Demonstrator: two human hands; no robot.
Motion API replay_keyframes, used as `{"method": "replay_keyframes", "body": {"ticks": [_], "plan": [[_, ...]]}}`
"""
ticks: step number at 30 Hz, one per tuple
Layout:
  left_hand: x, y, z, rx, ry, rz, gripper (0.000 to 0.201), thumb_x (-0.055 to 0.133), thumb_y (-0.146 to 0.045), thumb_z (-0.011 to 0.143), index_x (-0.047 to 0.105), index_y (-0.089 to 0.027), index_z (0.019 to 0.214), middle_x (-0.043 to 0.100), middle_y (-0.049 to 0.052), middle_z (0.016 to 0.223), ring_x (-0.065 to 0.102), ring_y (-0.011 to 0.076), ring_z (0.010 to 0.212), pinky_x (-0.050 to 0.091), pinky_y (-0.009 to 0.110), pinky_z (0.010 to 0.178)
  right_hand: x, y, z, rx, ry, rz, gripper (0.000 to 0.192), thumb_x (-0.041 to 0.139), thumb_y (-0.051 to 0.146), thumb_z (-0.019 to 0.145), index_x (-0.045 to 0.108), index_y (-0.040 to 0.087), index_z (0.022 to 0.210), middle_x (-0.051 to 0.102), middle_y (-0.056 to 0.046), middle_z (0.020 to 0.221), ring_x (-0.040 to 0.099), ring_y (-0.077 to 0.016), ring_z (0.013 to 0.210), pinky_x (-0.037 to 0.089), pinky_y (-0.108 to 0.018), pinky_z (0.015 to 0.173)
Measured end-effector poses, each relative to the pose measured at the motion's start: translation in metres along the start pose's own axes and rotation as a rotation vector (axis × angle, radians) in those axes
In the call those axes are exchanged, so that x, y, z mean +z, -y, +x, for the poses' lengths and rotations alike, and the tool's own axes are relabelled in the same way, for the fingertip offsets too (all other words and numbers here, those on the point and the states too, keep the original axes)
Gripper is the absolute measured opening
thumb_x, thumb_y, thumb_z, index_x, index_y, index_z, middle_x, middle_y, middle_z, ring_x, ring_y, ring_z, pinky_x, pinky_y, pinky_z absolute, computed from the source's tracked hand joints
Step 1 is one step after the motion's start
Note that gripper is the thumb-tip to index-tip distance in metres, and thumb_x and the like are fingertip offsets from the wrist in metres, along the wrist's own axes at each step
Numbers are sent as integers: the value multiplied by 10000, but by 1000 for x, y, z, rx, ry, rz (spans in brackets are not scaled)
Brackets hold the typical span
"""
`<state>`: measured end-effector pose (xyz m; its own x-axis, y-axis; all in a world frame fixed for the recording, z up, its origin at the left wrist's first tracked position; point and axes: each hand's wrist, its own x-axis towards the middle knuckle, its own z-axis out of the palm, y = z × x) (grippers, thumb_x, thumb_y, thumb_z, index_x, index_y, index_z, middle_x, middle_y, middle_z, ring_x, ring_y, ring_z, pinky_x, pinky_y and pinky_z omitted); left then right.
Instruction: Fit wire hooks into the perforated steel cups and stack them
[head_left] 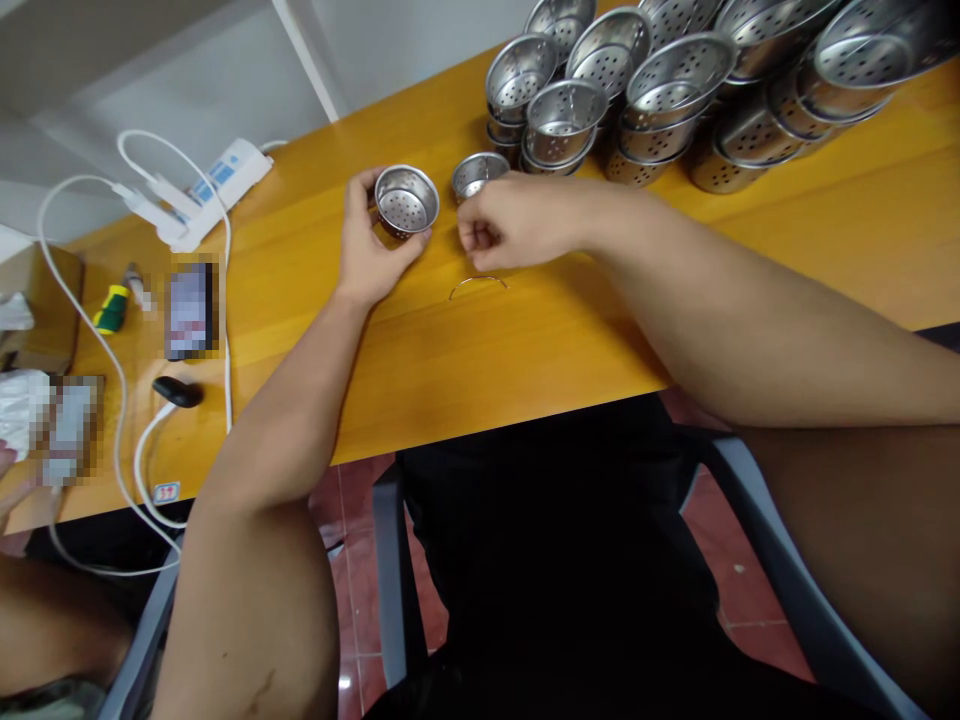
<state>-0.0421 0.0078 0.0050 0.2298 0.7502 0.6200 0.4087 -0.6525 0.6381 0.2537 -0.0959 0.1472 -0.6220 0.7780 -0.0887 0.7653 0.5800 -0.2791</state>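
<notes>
While the far left end of the worktop is a mess of stuff, it's mostly a white power strip near the back edge with white cables looping toward the front edge, plus a yellow-and-green tool and a small black gadget closer to the front-left corner. Moving right, the left hand comes in with the forearm angled up from the front edge, wrist bent, thumb and fingers curled around a small perforated steel cup that sits tilted around the middle of the worktop, opening facing the camera. Just right of it is a second little steel cup, partly behind the right hand. That hand reaches in from the right, forearm stretched across the worktop, fingers curled in with the tips pinched together; can't tell if anything's in the pinch. A thin curved wire lies on the wood just in front of it, not touched. Along the back-right corner there's a big pile of stacked perforated cups.
</notes>
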Motion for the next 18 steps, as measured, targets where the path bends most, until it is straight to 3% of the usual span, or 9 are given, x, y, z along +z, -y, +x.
{"method": "replay_keyframes", "body": {"ticks": [4, 7, 10, 14, 18], "plan": [[2, 8, 0, 31, -4, -46, 992, 1052, -901, 854, 574, -401, 1565, 710, 114, 1625, 717, 438, 1583, 645, 629, 1371, -5, -10, 0, -8, 110, -30, 234, 884, 210, 1092, 904, 149, 1317, 908, -140, 1169, 833, -363, 980, 530, -403, 852], [2, 9, -1, 34, -1, -47, 1009, 1061, -899, 838, 571, -398, 1564, 709, 116, 1619, 719, 439, 1572, 646, 624, 1363, -4, -4, -1, -5, 139, -56, 60, 909, 235, 1069, 903, 182, 1095, 878, -113, 1046, 824, -373, 956, 551, -420, 866], [3, 7, -1, 49, 1, -48, 1037, 1059, -915, 813, 565, -389, 1558, 717, 122, 1601, 736, 440, 1536, 665, 624, 1329, -2, 5, -4, 39, 168, -101, 138, 956, 197, 1014, 847, 185, 931, 832, -110, 933, 815, -389, 963, 571, -429, 877], [3, 9, -1, 38, -1, -43, 1039, 1073, -901, 811, 563, -386, 1556, 714, 122, 1608, 731, 439, 1548, 646, 630, 1361, -1, 19, -7, 134, 155, -83, 183, 1004, 124, 970, 839, 141, 1046, 832, -146, 952, 838, -428, 1041, 597, -430, 891], [2, 11, -1, 19, 18, -31, 993, 1051, -895, 865, 558, -402, 1572, 703, 113, 1631, 717, 434, 1581, 642, 621, 1372, 6, 17, -4, 157, 167, -154, 307, 1051, 159, 963, 856, 96, 1192, 861, -212, 1193, 853, -476, 1146, 636, -451, 940]]}}
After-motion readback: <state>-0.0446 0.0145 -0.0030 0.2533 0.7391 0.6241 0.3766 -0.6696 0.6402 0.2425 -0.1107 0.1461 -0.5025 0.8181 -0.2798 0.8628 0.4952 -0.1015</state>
